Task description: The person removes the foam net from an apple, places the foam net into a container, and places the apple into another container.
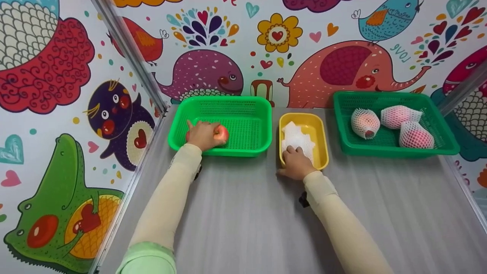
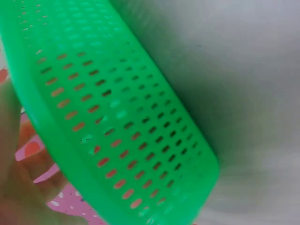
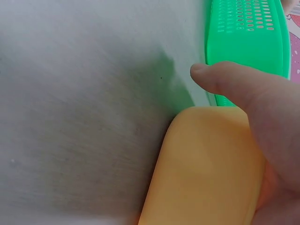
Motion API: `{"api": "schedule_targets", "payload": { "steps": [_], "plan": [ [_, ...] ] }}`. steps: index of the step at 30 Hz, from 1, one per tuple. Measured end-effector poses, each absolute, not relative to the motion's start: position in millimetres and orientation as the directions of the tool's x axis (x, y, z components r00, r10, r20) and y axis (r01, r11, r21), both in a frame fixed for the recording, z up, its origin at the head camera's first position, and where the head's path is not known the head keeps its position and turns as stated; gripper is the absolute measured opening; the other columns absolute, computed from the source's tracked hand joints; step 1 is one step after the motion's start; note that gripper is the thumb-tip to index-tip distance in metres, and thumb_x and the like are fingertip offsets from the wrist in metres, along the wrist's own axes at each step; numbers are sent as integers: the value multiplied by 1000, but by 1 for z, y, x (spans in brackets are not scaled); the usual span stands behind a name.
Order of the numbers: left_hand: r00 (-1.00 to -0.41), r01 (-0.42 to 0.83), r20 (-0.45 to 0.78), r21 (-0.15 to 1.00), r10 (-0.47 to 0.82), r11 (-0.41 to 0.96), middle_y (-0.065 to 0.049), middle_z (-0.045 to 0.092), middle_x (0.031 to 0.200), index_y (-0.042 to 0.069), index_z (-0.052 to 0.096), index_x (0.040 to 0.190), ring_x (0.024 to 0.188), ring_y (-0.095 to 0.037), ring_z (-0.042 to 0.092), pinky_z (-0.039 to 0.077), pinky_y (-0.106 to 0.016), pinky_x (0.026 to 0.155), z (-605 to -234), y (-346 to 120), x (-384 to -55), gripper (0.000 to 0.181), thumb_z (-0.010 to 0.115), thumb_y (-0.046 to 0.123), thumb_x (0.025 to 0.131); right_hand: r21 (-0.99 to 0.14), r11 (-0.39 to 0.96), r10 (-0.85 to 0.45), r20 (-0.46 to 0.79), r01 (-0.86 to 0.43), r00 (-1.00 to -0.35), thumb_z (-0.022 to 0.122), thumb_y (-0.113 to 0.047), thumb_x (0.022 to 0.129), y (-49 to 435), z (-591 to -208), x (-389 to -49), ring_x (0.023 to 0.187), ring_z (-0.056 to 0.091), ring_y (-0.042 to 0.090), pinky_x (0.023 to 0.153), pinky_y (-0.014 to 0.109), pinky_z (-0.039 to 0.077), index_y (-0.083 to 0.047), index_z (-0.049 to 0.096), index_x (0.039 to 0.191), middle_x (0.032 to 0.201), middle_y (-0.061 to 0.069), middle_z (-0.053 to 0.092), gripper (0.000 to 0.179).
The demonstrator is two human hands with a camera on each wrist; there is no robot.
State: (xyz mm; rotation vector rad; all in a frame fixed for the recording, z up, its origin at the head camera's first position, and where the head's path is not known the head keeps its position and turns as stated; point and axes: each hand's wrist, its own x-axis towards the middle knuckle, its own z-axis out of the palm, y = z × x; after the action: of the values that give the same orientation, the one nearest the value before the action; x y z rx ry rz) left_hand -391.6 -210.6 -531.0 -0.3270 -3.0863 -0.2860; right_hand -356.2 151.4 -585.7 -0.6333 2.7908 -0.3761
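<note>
My left hand (image 1: 205, 136) reaches over the near rim of the bright green basket (image 1: 247, 152), onto red apples. One apple (image 1: 221, 134) shows beside the thumb; more red peeks out left of the hand. In the left wrist view, the fingers (image 2: 35, 161) are spread beyond the rim, and the basket wall hides where they meet the fruit. My right hand (image 1: 297, 163) lies over the near end of a yellow tray (image 1: 321, 142), fingertips touching white foam nets (image 1: 296, 139). Its thumb (image 3: 225, 79) stretches straight outside the tray in the right wrist view.
To the right, a darker green basket (image 1: 380, 151) holds apples in white foam nets, one of them a netted apple (image 1: 365, 122). All three containers stand on a grey table (image 1: 243, 213), near a wall (image 1: 274, 68) with cartoon animals. Another patterned wall rises on the left.
</note>
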Motion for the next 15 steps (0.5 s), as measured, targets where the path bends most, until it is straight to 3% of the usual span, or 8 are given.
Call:
{"api": "schedule_targets", "payload": {
  "steps": [5,15],
  "plan": [
    [-979,201,1,190,204,961,-16,78,118,13,73,141,122,-45,67,6,-91,110,-537,-214,-397,70,91,52,86,-313,870,-447,-173,-381,-878,87,-39,93,155,-586,-355,114,47,40,91,52,53,3,64,125,126,18,55,59],
    [-978,183,-58,218,200,959,-20,75,126,9,68,148,130,-48,62,-4,-91,109,-538,-219,-398,79,92,52,85,-308,863,-459,-142,-402,-877,88,-38,92,152,-586,-353,114,46,41,91,53,53,4,64,122,124,18,54,57]
  ]
}}
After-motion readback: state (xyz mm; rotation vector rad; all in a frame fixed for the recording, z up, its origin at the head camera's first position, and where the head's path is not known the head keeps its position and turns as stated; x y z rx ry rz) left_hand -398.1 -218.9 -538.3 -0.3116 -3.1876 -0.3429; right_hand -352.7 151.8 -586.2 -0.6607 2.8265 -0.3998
